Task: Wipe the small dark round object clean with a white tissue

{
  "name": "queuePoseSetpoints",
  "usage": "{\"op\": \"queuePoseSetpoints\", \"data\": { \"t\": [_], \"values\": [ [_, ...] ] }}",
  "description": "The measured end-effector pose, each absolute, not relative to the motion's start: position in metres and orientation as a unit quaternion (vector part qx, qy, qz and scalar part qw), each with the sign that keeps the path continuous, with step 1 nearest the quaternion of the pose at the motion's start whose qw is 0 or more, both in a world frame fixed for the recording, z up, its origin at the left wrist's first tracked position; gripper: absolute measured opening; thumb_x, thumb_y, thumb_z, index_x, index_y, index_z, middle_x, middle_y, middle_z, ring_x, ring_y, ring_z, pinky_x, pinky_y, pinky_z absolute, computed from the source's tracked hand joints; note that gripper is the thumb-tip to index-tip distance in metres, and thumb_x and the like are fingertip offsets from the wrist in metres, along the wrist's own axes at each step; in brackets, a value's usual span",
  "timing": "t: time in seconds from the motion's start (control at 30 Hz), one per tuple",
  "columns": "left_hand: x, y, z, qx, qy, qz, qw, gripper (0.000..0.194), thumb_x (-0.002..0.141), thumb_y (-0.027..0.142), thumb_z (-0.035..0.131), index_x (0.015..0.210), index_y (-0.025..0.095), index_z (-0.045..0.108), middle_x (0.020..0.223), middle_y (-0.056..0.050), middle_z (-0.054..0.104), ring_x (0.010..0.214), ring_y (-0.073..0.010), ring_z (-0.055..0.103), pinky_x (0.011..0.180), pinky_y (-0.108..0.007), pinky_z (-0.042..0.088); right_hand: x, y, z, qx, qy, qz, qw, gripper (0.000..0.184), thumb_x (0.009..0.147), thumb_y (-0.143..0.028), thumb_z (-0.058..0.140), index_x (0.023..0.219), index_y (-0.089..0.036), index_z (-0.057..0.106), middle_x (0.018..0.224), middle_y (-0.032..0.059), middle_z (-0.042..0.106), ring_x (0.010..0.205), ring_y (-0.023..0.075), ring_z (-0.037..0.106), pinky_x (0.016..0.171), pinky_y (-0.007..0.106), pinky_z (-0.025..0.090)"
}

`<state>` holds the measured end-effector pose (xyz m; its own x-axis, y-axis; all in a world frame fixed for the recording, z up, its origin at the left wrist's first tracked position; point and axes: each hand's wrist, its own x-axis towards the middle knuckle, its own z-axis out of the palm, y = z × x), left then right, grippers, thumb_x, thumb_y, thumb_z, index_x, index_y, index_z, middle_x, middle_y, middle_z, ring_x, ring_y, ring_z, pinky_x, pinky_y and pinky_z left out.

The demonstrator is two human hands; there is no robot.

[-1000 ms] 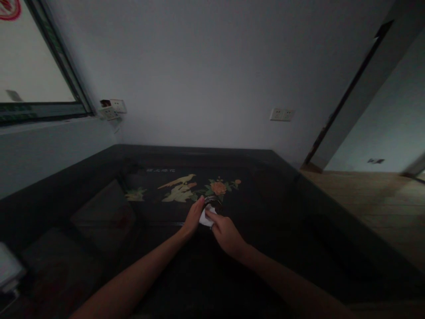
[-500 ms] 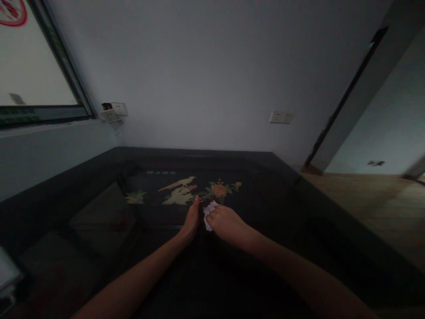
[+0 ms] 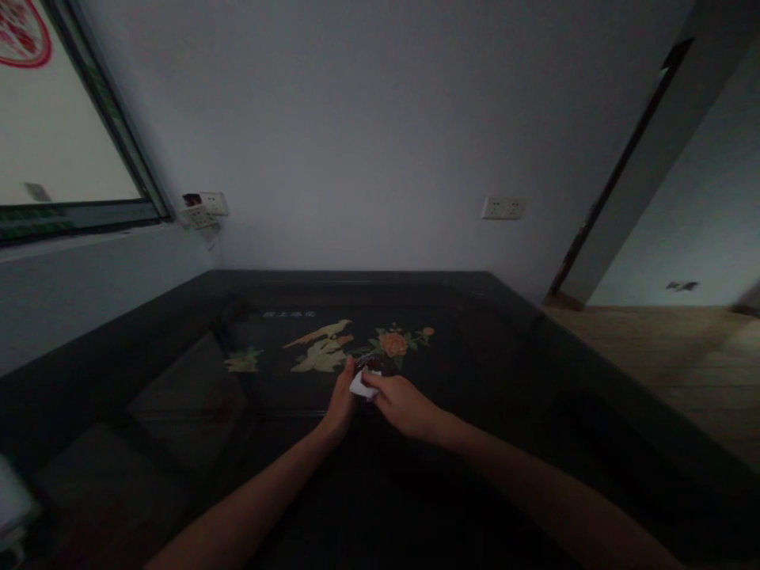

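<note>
Around the left side of a small dark, shiny, rounded object [image 3: 378,363] my left hand [image 3: 340,400] is closed, thumb up at its rim. What kind of object it is I cannot make out in the dim light. My right hand [image 3: 404,405] pinches a crumpled white tissue [image 3: 363,385] and presses it against the near side of that object. Both hands are over the middle of a glossy black table [image 3: 475,348]. The fingers of both hands are partly hidden behind the object and the tissue.
The tabletop bears an inlaid picture of a pale bird [image 3: 321,331] and an orange flower [image 3: 393,343]. Wall sockets [image 3: 503,208] sit behind it. A window [image 3: 65,119] is at the left, with a white item [image 3: 15,495] at the lower left edge. Wooden floor [image 3: 653,340] shows at right.
My right hand has turned so its thumb lies on top, and the tissue has shifted slightly left across the dark object. My left hand keeps its hold.
</note>
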<state>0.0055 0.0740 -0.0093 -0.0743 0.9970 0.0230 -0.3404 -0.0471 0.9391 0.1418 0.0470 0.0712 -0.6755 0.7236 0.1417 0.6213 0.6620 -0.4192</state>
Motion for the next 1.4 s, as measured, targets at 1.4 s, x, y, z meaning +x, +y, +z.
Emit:
{"op": "queuePoseSetpoints", "data": {
  "t": [1.4],
  "values": [
    [0.006, 0.076, -0.012, 0.425, 0.420, 0.593, 0.540, 0.056, 0.077, 0.064, 0.047, 0.089, 0.012, 0.066, 0.083, -0.008, 0.071, 0.077, -0.0214, 0.064, 0.073, -0.031, 0.047, 0.141, 0.047, 0.074, -0.303, -0.952, -0.043, 0.000, 0.023, 0.085, -0.007, 0.045, 0.093, -0.008, 0.066, 0.092, 0.0145, 0.070, 0.084, 0.0238, 0.066, 0.069, 0.031, 0.050]
  ]
}}
